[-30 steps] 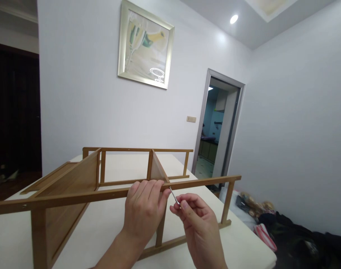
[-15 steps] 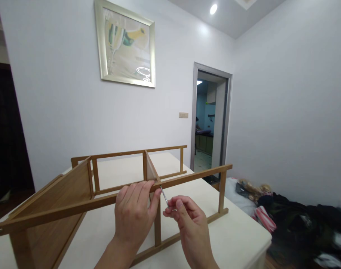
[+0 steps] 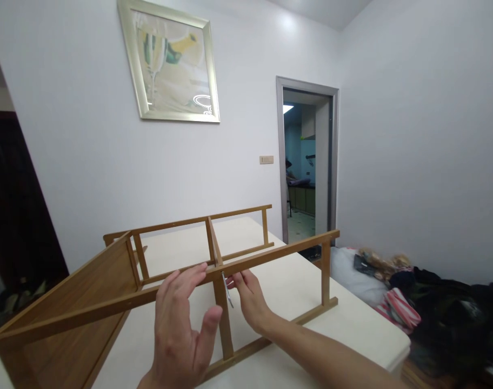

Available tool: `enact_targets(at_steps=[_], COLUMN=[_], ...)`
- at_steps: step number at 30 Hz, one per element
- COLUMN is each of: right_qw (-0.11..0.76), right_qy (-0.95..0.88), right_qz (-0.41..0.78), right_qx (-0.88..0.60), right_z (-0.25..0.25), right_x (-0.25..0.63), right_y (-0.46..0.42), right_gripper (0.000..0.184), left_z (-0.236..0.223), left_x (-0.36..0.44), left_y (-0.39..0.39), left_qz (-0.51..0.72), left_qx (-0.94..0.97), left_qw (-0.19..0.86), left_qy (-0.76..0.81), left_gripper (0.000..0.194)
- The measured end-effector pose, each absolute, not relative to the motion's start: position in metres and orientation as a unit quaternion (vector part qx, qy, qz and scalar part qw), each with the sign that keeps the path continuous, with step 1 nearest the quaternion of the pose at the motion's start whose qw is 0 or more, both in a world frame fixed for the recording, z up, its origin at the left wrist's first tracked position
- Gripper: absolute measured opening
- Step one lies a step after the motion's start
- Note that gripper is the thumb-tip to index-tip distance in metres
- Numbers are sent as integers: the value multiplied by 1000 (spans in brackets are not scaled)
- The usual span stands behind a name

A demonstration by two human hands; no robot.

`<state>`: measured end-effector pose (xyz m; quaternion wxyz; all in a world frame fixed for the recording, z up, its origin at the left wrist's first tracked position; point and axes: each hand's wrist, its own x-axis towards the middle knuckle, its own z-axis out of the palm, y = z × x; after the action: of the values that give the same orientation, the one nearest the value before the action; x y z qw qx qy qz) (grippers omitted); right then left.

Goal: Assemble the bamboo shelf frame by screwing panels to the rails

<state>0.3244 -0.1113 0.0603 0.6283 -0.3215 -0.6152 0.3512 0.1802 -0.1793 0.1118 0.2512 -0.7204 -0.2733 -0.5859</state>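
Though the left grip [image 3: 175,329] lies nearest, at eight o'clock from the slender metal tool [image 3: 229,294], it is released: thumb spread wide, fingers extended, their tips at the near wooden rail [image 3: 279,251] without clasping it. The tool's upper end meets that rail at the joint, and its lower end hangs free before the upright post [image 3: 224,329]. At four o'clock, the right grip [image 3: 250,302] has its fingertips bent just beside the tool; whether they pinch it cannot be told.

With neither grip visibly wrapped around the wood, a sideways push could make the whole frame shift or twist on the smooth counter [image 3: 364,329], and the tool might then slip out of its seat and drop. The post stands so close that a swing of the free end could knock against it.

Farther off, a wooden panel [image 3: 80,292] slopes away at nine o'clock. Dark clothes [image 3: 453,319] lie heaped past three o'clock; beyond, a doorway [image 3: 301,162] opens at one o'clock and a framed picture [image 3: 171,65] hangs at eleven.
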Motion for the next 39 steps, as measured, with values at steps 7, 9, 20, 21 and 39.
enact_targets(at_steps=[7, 9, 20, 21, 39], right_qw=[627, 615, 587, 589, 647], right_qy=[-716, -740, -773, -772, -740], right_qz=[224, 177, 78, 77, -57], right_qx=[-211, -207, -228, -228, -174], right_z=[50, 46, 47, 47, 57], right_x=[318, 321, 328, 328, 340], right_y=[-136, -140, -142, -142, -142], right_gripper=[42, 48, 49, 49, 66], left_z=[106, 105, 100, 100, 95], left_x=[199, 201, 192, 192, 190], left_y=[-179, -178, -172, -173, -182], left_qz=[-576, -576, -591, -590, -620], left_qx=[-720, -713, -723, -726, -712], left_qw=[268, 281, 266, 260, 171], left_qy=[-281, -283, -240, -238, -283], left_gripper=[40, 38, 35, 33, 22])
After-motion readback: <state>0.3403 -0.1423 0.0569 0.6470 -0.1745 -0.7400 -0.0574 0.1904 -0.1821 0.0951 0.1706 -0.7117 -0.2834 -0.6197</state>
